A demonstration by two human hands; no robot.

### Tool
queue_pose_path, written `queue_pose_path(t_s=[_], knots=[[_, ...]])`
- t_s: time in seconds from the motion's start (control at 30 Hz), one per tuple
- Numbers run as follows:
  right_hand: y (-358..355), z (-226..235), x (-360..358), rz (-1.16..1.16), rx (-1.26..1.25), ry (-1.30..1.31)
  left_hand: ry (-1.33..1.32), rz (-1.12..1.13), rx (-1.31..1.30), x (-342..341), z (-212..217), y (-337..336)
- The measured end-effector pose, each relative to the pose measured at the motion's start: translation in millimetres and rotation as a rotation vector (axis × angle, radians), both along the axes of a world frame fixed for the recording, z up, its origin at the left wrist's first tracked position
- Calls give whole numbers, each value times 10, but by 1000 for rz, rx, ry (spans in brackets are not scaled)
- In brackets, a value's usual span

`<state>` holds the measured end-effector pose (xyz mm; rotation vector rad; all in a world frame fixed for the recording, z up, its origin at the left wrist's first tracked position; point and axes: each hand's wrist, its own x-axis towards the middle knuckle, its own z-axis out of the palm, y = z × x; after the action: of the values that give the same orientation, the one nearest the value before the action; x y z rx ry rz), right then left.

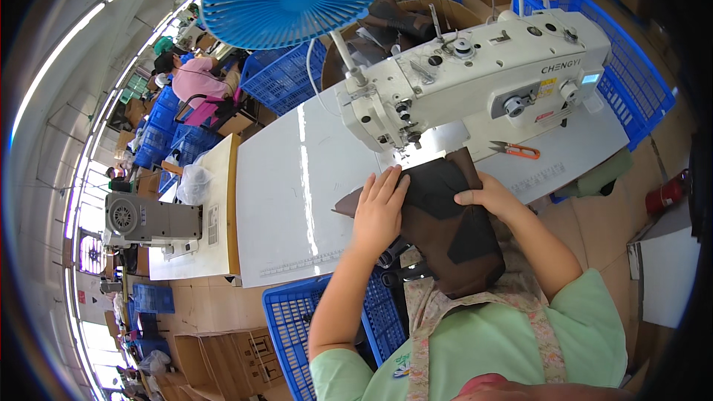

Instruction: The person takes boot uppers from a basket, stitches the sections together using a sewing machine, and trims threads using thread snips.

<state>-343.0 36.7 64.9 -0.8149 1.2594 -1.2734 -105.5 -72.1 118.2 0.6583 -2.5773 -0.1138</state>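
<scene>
A limp brown and black sewn piece point(464, 241) lies partly on the white sewing table and hangs over its front edge toward my lap. Its far end is close to the presser foot point(403, 154) of a white sewing machine point(475, 74). My left hand point(382, 204) rests on the piece's left side, fingers stretched flat and pointing at the needle area. On the right edge, my right hand point(490, 194) grips the piece, thumb on top and fingers hidden beneath. Orange-handled thread snips point(518, 150) lie on the table right of the needle.
A blue fan point(293, 0) stands over the table's far left. Blue crates point(286, 78) and a carton of dark pieces point(386, 22) are behind the machine. Another blue crate point(297, 319) sits below the left edge. A person in pink point(197, 82) sits farther off.
</scene>
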Motion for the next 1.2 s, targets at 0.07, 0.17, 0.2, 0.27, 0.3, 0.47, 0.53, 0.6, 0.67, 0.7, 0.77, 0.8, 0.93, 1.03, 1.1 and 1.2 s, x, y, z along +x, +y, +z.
queue_pose_path(t_s=[0.07,0.17,0.2,0.27,0.3,0.47,0.53,0.6,0.67,0.7,0.77,0.8,0.93,1.03,1.1,1.2], knots=[[-24,12,14,18,31,8,-227,-66,-186,62,90,-20],[-30,27,20,8,22,-5,-371,-101,-190,159,142,-23],[-46,19,16,13,24,-14,-443,-106,-197,166,165,-33],[-40,-16,2,15,30,-21,-502,-99,-210,144,183,-95],[-36,-50,-5,29,18,-23,-561,-88,-226,114,188,-125],[-18,-73,25,11,-16,-51,-479,-179,-48,3,147,-318],[-47,-176,31,5,-21,-60,-490,-212,115,11,132,-355],[-37,-177,38,-14,-49,-85,-420,-217,-41,65,100,-320],[-29,-165,55,-28,-73,-115,-454,-197,-18,66,183,-231],[-21,-143,52,-53,-50,-127,-482,-175,4,61,206,-201],[-10,-132,54,-70,-26,-140,-489,-166,-1,81,181,-159],[-8,-138,54,-80,-11,-158,-493,-160,-9,93,168,-151],[-1,-131,63,-98,-4,-189,-472,-220,-13,94,100,-238],[-15,-183,73,-92,-47,-150,-636,-245,97,82,66,-293],[-35,-119,83,-95,2,-144,-739,-207,202,64,66,-311],[-46,-157,94,-114,50,-113,-527,-223,94,71,46,-292]])
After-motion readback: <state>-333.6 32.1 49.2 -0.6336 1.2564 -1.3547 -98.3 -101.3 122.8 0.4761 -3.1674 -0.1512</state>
